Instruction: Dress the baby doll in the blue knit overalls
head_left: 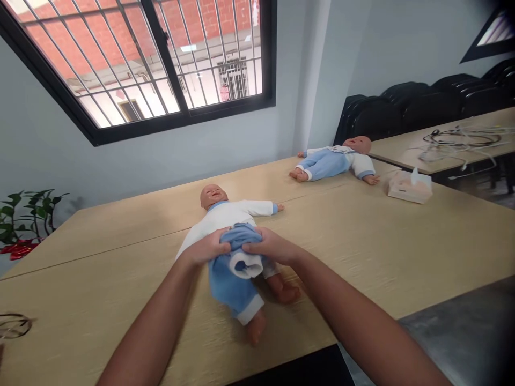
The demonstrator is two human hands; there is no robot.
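Observation:
A baby doll [213, 195] lies on its back on the table, head toward the window, in a white top [219, 220] with blue trim. Blue trousers [231, 284] with white cuffs cover one of its legs. The other trouser leg is bunched up between my hands, its white cuff [247, 265] facing me. My left hand [207, 246] grips the gathered blue cloth from the left, and my right hand [276, 246] grips it from the right, thumbs on top. The doll's leg [284, 288] on the right shows bare at the foot, below the bunched cloth.
A second doll [328, 161] in similar clothes lies at the far right of the wooden table [354, 236]. A tissue box [410, 185] stands near it. Cables [462, 142] lie on another table. Glasses [14, 325] rest at the left edge, and a plant [34, 214] stands beyond.

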